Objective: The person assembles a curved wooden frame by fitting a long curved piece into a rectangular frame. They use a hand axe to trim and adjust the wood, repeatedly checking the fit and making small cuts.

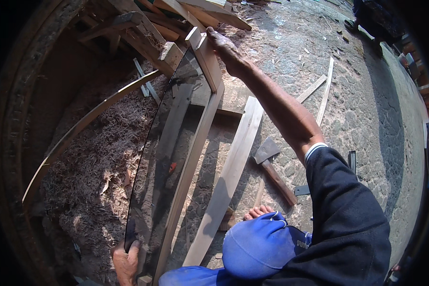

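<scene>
Roughly, by size:
Ground: stony yard floor (367, 109), strewn with chips and thin offcut strips.
Shavings: a thick heap of wood shavings (95, 157) covers the left side, beside a dark curved rim.
Scrap pile: rough timbers (143, 28) stacked at the top, just beyond the far end of the long batten.
Long batten: a pale wooden batten (195, 143) runs tilted from the person's lap up to the scrap pile.
Saw blade: a long dark blade (162, 128) lies against the batten's left side along most of its length.
Plank: a second pale plank (233, 171) lies flat on the ground just right of the batten.
Hatchet: a hatchet (271, 164) with a wooden handle rests on the ground beside the plank, near a bare foot.
Right hand: right hand (224, 47) is stretched out, grip closed over the batten's far end.
Left hand: left hand (126, 262) sits at the bottom edge, grip closed around the blade's near end.
</scene>
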The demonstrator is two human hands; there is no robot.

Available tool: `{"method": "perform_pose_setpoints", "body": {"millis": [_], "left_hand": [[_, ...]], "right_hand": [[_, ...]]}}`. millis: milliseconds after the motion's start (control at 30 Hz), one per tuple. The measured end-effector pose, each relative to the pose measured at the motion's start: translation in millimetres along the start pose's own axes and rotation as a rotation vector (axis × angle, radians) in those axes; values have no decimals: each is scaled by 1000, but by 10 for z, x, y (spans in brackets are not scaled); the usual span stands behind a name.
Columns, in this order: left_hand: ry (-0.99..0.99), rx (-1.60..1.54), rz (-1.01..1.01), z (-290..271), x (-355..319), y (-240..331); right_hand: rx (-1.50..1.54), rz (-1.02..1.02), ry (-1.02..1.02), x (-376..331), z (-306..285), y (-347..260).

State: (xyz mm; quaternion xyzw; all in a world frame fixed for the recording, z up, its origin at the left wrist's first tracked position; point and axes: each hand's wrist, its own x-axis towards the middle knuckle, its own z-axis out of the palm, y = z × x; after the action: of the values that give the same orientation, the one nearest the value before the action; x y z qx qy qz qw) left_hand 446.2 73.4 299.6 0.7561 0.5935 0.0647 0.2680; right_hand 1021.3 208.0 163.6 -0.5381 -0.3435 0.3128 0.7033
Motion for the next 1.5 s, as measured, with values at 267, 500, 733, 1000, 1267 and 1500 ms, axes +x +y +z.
{"method": "perform_pose_setpoints", "body": {"millis": [267, 500, 733, 1000, 1267, 1500], "left_hand": [[-16, 0, -50, -21, 49, -12], [-14, 17, -120, -21, 11, 20], [-6, -18, -88, -48, -4, 0], [28, -35, -89, -25, 13, -46], [14, -59, -84, 49, 58, -92], [11, -59, -139, -35, 8, -52]], "right_hand": [[426, 388, 393, -1360, 605, 935], [642, 716, 42, -2324, 1294, 1755], [620, 656, -50, -2299, 1265, 1564], [578, 698, -29, -2288, 1287, 1510], [557, 660, -41, -2334, 1274, 1513], [646, 640, -91, -2318, 1289, 1539]]}}
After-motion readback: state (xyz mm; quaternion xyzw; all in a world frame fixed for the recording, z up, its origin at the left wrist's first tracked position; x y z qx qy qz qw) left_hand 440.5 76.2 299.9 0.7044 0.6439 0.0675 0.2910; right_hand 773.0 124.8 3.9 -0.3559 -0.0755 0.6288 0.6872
